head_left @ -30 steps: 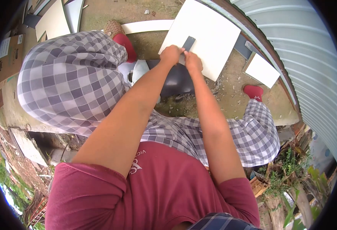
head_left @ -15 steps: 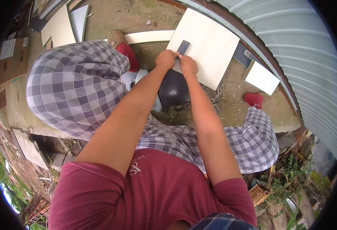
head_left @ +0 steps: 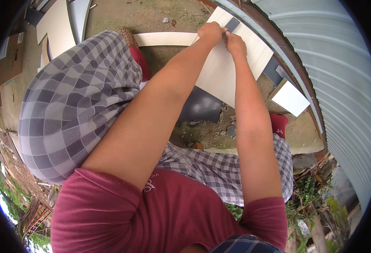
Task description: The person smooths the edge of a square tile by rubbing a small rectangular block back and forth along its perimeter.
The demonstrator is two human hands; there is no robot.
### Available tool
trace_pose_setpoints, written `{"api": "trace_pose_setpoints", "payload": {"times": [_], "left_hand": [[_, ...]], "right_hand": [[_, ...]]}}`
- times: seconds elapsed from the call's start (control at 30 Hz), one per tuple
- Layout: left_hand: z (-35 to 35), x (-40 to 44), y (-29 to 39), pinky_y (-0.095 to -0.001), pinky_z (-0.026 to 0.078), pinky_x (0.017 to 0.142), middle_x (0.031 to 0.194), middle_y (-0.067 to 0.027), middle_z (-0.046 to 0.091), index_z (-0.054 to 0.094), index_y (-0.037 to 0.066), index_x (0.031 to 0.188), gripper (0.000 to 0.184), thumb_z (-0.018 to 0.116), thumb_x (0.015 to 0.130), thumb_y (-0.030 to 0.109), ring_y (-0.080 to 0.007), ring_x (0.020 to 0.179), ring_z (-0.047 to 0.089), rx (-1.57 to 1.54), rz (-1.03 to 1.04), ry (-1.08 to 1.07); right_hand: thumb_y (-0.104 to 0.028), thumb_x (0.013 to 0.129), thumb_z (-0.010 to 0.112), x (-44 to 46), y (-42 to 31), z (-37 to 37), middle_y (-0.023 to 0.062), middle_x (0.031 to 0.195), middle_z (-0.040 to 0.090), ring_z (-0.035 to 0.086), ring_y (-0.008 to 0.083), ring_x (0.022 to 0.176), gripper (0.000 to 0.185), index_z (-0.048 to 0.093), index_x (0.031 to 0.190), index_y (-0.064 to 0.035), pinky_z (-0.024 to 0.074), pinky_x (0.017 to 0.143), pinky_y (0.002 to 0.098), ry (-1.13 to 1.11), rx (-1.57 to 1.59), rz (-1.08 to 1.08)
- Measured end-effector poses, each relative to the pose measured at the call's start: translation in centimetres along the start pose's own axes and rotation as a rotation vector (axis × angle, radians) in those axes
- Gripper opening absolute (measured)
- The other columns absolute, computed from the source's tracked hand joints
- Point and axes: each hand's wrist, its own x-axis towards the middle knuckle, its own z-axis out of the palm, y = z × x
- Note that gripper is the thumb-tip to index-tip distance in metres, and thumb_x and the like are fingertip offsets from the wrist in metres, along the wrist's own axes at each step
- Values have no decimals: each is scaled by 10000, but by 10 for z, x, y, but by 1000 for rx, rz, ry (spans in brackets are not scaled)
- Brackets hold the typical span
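A dark grey flat strip [head_left: 232, 25] lies on a pale wood-grain board [head_left: 221, 74] near its far corner. My left hand [head_left: 212, 33] is closed on the strip's near end from the left side. Beside it, my right hand [head_left: 236, 44] is closed at the same end, thumbs nearly meeting. Its far part sticks out beyond my fingers. What the strip is exactly, I cannot make out. A dark glossy sheet [head_left: 200, 105] sits under the board's near edge.
A corrugated metal wall [head_left: 324, 59] runs along the right. Near it lies a small white panel [head_left: 291, 99]. Cut boards [head_left: 59, 29] and a cardboard box [head_left: 9, 61] stand at the left. A long pale strip of board [head_left: 164, 39] extends left from the big board.
Both my hands and the dark strip have slid away from me and rightward along the board. My body leans further forward, and the view has shifted slightly.
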Motion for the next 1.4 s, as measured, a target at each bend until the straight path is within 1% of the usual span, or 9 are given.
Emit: {"api": "trace_pose_setpoints", "payload": {"times": [0.13,0.3,0.53,0.6,0.73,0.8,1.03,1.13,1.4], "left_hand": [[2,12,14,-283,509,629,603,-39,659,673,58,657,521,505,888,494,-148,547,649,45,21,-6],[4,-6,12,-288,511,613,600,-45,657,683,73,738,468,485,908,462,-152,550,652,34,-15,-42],[53,-68,-27,-321,507,580,567,-72,635,671,49,780,452,482,913,438,-185,533,647,19,77,-27],[66,-90,-39,-334,502,571,555,-85,624,664,43,805,436,483,914,424,-198,525,643,-40,83,-44],[69,-137,-52,-334,497,558,541,-84,611,655,39,816,418,481,916,406,-197,506,634,-170,32,-159],[73,-152,-65,-337,505,579,555,-78,624,664,44,776,428,510,904,422,-211,499,633,-210,47,-171],[65,-172,-83,-322,492,542,558,-73,612,641,18,788,425,495,913,397,-183,483,619,-217,10,-161],[65,-168,-86,-317,495,517,567,-80,614,636,7,775,438,506,910,403,-184,481,619,-256,-20,-175],[63,-154,-85,-324,492,527,556,-73,616,642,23,757,459,504,906,435,-178,481,618,-300,-75,-150]], "right_hand": [[-464,934,389,17,4,-9,68,1075,650,596,279,1036,399,672,1009,-193,470,840,422,38,30,41],[-474,933,385,3,10,-5,54,1006,660,605,273,1002,423,667,869,-166,470,824,425,-5,50,31],[-463,930,398,-53,63,39,99,996,658,610,309,980,410,656,891,-147,475,807,443,-4,65,-4],[-464,940,384,-69,81,58,42,636,613,616,194,635,458,615,774,-104,464,639,371,78,52,-47],[-474,938,387,-116,94,73,48,647,618,625,215,664,454,617,788,-112,469,652,388,91,36,-20],[-438,933,412,-136,93,73,133,991,654,608,347,963,386,640,947,-127,479,788,469,-58,59,11],[-441,940,402,-154,89,97,138,985,651,612,357,945,404,625,980,-107,487,784,471,0,8,-63],[-467,935,403,-154,85,100,151,915,663,623,363,900,436,642,869,-109,485,753,469,70,25,-70],[-440,942,401,-150,70,84,136,946,665,628,342,918,416,654,965,-111,495,758,460,16,26,-60]]}}
